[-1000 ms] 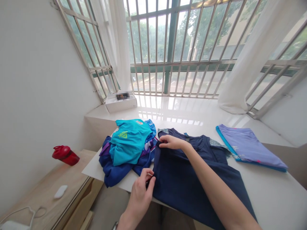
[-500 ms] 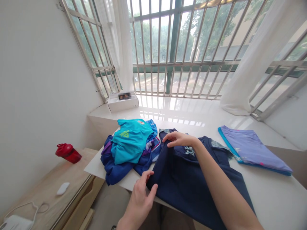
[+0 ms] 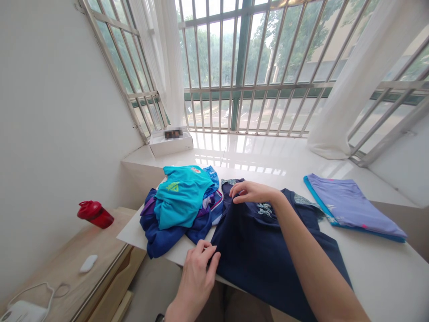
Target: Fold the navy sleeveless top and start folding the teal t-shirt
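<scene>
A dark navy T-shirt (image 3: 268, 250) with patterned sleeves and pale lettering lies spread on the white table, its hem hanging over the near edge. My right hand (image 3: 250, 192) reaches across it and pinches the fabric along its left side, lifting a ridge of cloth. Lower down, my left hand (image 3: 201, 264) has thumb and fingers closed on the shirt's near-left corner. Just left of the shirt is a heap of clothes, with a turquoise shirt (image 3: 184, 197) on top and dark blue garments (image 3: 167, 241) underneath.
Folded lavender and blue garments (image 3: 355, 205) lie on the table's right (image 3: 385, 264). A white box (image 3: 170, 145) stands on the window ledge. On the wooden cabinet at left are a red shaker bottle (image 3: 95, 213), a small white case (image 3: 88, 264) and a white device with a cable (image 3: 27, 311).
My left hand has closed its fingers on the shirt's near-left corner. My right hand has shifted slightly right, pulling the left side of the cloth inward.
</scene>
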Demonstrator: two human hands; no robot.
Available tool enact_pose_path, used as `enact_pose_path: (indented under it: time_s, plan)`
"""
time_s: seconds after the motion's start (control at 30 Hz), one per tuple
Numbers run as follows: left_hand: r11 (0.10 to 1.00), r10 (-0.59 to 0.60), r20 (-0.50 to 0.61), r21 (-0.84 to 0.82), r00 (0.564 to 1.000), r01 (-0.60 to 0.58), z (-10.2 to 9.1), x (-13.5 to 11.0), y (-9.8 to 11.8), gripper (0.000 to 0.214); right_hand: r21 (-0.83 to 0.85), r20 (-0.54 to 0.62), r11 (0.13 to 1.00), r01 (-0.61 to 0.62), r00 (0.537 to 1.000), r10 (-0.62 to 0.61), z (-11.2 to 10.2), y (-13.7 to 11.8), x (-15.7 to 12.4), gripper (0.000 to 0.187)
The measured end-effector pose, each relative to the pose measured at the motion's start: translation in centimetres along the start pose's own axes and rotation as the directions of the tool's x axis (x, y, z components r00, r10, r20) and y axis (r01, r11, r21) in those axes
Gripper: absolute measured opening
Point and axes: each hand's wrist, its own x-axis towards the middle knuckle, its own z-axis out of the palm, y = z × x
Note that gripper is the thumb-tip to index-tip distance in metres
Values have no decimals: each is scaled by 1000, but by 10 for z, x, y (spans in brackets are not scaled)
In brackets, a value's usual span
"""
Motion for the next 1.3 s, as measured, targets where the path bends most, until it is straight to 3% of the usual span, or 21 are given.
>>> enact_pose_path:
  time_s: [0.13, 0.27, 0.43, 0.53, 0.8, 0.9, 1.0, 1.1, 1.17, 1.23, 1.3]
  plan:
    - [995, 3, -4, -101, 1000, -3, -1, 3, -4, 31, 80, -3, 997, -18, 1000, 18, 9, 11, 9, 39]
    - [990, -38, 26, -137, 999, 41, 3, 5, -13, 39, 37, -61, 996, -86, 994, 88, 24, 28, 22, 36]
    - [958, -135, 98, -240, 986, 155, -4, 8, -12, 29, -28, -111, 991, -130, 986, 126, 38, 46, 34, 28]
    - [947, -132, 164, -270, 978, 173, -14, 10, -9, 24, -48, -123, 992, -115, 986, 109, 44, 52, 38, 25]
    - [999, -39, 208, -2, 977, 41, -16, 10, -14, 24, -184, -257, 974, -133, 963, 83, 53, 44, 43, 18]
    - [990, -39, 245, 141, 969, 4, -20, 14, -12, 24, -272, -375, 949, -159, 926, 47, 41, 22, 33, 12]
    - [953, 30, 303, 278, 953, -118, -31, 28, -1, 24, -317, -467, 927, -201, 884, 32, 21, -4, -2, 14]
    - [901, 174, 335, 326, 926, -287, -41, 54, 26, 25, -316, -567, 904, -286, 821, 61, 5, -27, -65, 19]
    - [851, 304, 369, 309, 879, -424, -42, 77, 53, 24, -257, -662, 883, -393, 737, 136, 5, -36, -118, 24]
    - [775, 433, 425, 274, 795, -569, -35, 102, 85, 20, -136, -777, 838, -528, 582, 240, 19, -39, -171, 29]
    - [694, 547, 463, 216, 698, -687, -17, 130, 120, 19, 5, -850, 771, -637, 404, 339, 47, -35, -219, 31]
